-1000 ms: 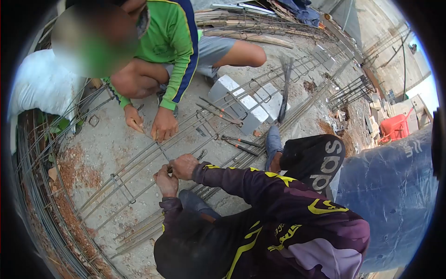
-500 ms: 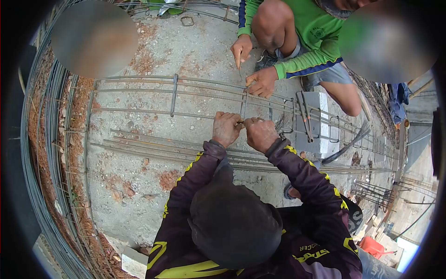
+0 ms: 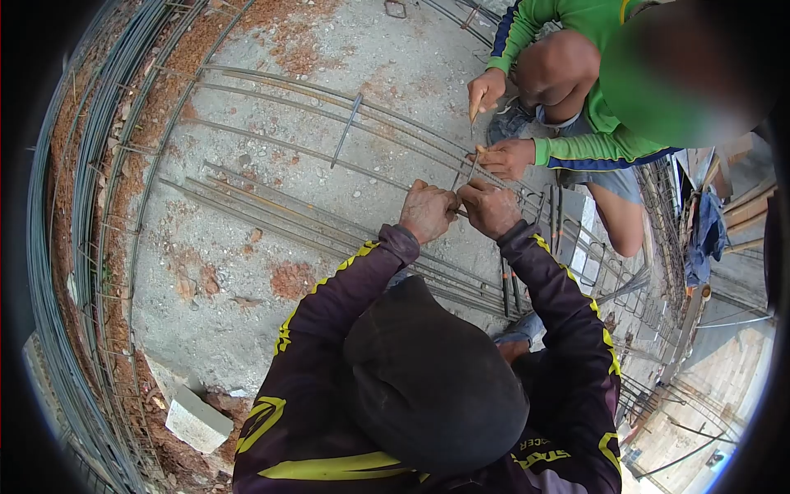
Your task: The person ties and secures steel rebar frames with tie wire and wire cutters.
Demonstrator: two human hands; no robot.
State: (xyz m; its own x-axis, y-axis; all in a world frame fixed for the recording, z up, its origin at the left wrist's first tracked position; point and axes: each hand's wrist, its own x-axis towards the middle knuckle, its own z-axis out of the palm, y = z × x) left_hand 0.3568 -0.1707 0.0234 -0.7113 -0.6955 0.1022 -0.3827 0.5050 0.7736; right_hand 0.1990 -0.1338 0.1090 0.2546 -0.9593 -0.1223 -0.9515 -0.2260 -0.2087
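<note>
My left hand (image 3: 429, 212) is closed round a thin steel reinforcing bar (image 3: 329, 156), its fingertips meeting my right hand at a square steel stirrup (image 3: 471, 171). Closed as well, my right hand (image 3: 490, 208) sits at that same joint; its fingers hide whatever is in them. Across from me, a co-worker in a green sleeve holds a small wooden-handled hook (image 3: 475, 103) in one hand (image 3: 488, 89). The co-worker's other hand (image 3: 508, 158) is at the far end of the stirrup. Another stirrup (image 3: 346, 130) hangs across the bars to the left.
Loose bars (image 3: 271, 206) lie on the concrete before me. Long dark-handled tools (image 3: 555, 221) rest at the right, near a pale block (image 3: 586, 247). Bundled steel rods (image 3: 95, 140) curve along the left edge. A broken white block (image 3: 197, 421) lies lower left.
The view has shifted, so the bars appear more slanted and the hands farther right. Both my hands stay together at the joint. The co-worker's hook has drawn slightly apart from the other hand.
</note>
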